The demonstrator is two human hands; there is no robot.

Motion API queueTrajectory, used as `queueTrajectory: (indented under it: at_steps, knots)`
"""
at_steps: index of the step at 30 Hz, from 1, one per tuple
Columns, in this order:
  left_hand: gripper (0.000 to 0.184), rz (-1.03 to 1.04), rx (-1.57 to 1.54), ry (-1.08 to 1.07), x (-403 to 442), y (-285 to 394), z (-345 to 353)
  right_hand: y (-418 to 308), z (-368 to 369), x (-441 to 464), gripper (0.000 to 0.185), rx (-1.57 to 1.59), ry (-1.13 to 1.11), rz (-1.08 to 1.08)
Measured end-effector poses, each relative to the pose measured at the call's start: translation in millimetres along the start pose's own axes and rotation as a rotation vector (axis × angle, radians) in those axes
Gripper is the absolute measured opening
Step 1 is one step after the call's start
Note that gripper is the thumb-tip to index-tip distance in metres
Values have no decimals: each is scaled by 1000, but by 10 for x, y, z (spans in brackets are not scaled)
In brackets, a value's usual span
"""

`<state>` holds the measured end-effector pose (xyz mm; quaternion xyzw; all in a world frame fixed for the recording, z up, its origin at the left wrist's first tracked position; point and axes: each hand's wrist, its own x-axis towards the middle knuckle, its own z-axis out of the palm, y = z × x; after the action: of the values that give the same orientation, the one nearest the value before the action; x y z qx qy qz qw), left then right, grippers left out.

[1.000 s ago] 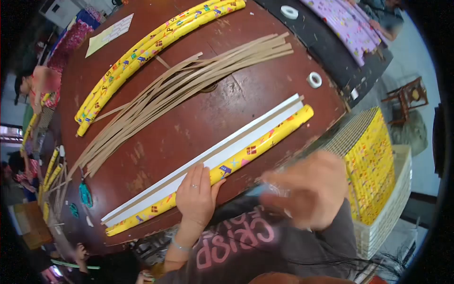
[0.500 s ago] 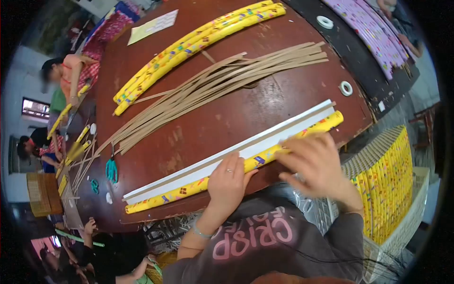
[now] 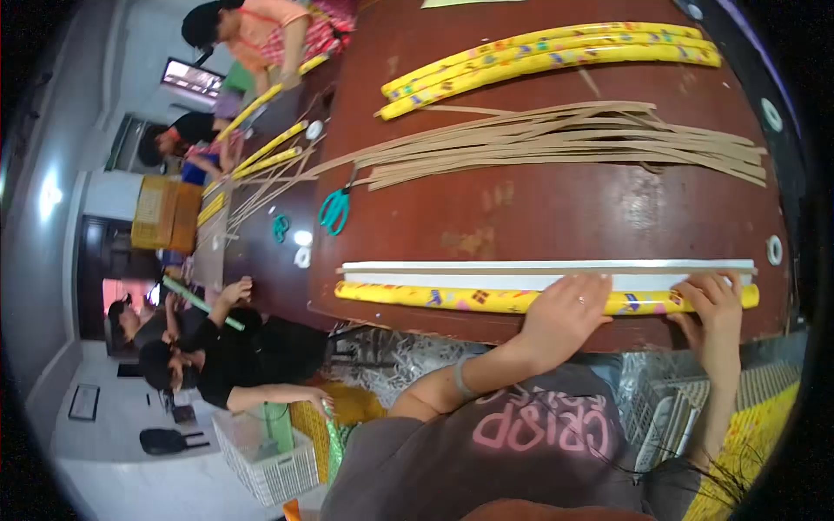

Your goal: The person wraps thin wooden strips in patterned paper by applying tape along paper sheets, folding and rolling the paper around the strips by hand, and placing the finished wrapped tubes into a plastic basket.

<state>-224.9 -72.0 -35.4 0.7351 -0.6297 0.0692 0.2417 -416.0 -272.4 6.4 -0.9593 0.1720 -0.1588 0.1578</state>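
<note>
A yellow patterned roll [image 3: 486,300] lies along the table's near edge, its printed sheet partly unrolled with the white side up. A thin brown strip [image 3: 417,272] runs lengthwise on that white side. My left hand [image 3: 569,314], wearing a ring, lies across the roll right of its middle, fingers together on the far side and thumb on the near side. Near the roll's right end, my right hand [image 3: 714,311] holds it with bent fingers over the top and the thumb in front.
Brown strips [image 3: 556,143] and finished yellow rolls [image 3: 556,61] lie farther back. Teal scissors [image 3: 334,211] are at the left, a white tape ring [image 3: 774,250] at the right. Several people work at the left, one in black [image 3: 208,365]. Yellow rolls [image 3: 747,451] stand low at right.
The view has swung left, bringing more people into sight. My right hand has come from above the roll onto its right end. My left hand still rests on the roll.
</note>
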Motion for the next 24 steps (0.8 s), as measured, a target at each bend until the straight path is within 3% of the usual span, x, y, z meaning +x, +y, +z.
queueTrajectory:
  at_steps: [6,13,17,21,23,24]
  knots:
    - [51,35,-21,-14,-267,-384,-442,22,37,-27,44,7,-15,16]
    - [47,-191,-2,19,-897,-1056,-1012,86,39,-65,40,-45,-116,57]
    - [48,-224,11,33,-1034,-1173,-1051,55,-20,-23,40,-29,-175,58]
    - [44,-216,-3,38,-972,-1217,-1062,409,-12,-298,49,-38,-197,95]
    - [43,-224,-4,39,-978,-1262,-1042,638,-111,-377,51,-66,-311,109]
    - [42,-225,-6,36,-982,-1272,-1033,739,-99,-437,46,79,-208,168]
